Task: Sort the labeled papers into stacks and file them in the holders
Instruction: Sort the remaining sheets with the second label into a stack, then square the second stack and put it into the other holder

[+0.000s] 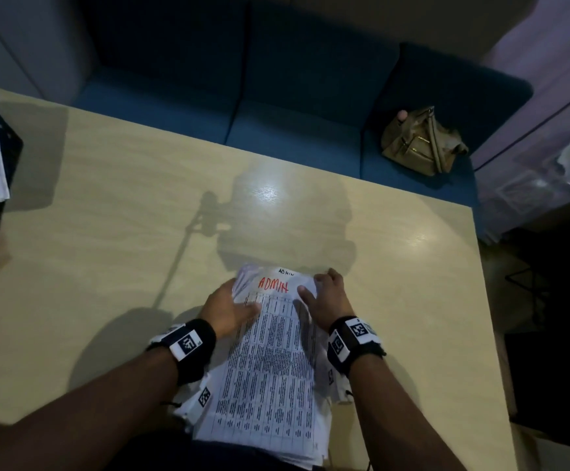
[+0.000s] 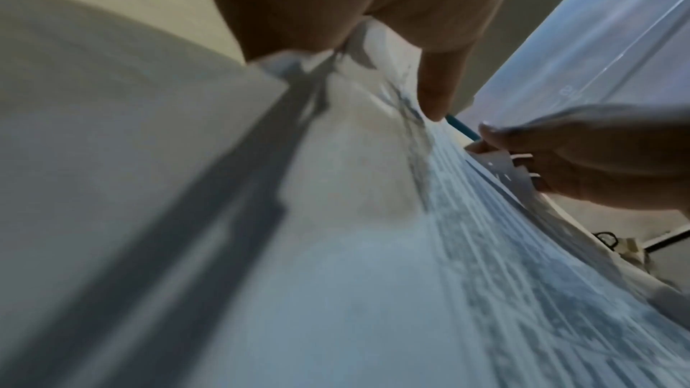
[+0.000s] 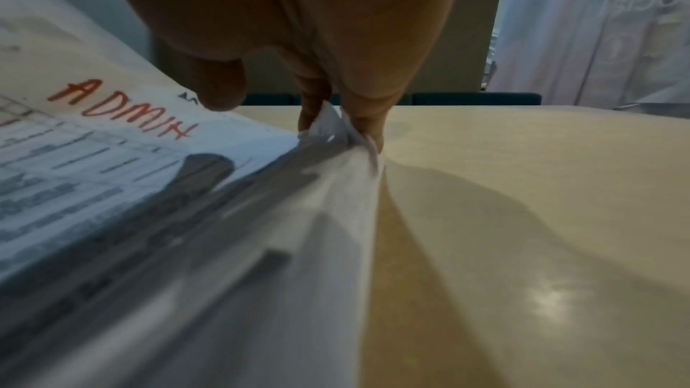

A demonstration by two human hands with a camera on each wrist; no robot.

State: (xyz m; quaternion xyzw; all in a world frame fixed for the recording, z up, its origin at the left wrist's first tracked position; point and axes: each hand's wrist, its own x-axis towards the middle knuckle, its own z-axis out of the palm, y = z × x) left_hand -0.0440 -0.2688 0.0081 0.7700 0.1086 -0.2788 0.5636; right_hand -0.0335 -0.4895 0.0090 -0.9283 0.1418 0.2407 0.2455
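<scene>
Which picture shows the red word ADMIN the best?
The head view: the red ADMIN label sits whole and upright atop the paper stack. The right wrist view also shows it, slanted but readable. The left wrist view shows only blurred paper.

A tan handbag [image 1: 422, 142] sits on the blue sofa [image 1: 276, 107] behind the table [image 1: 106, 232].

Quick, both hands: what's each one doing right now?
Left hand: grips the left edge of the ADMIN stack.
Right hand: pinches its far right corner.
</scene>
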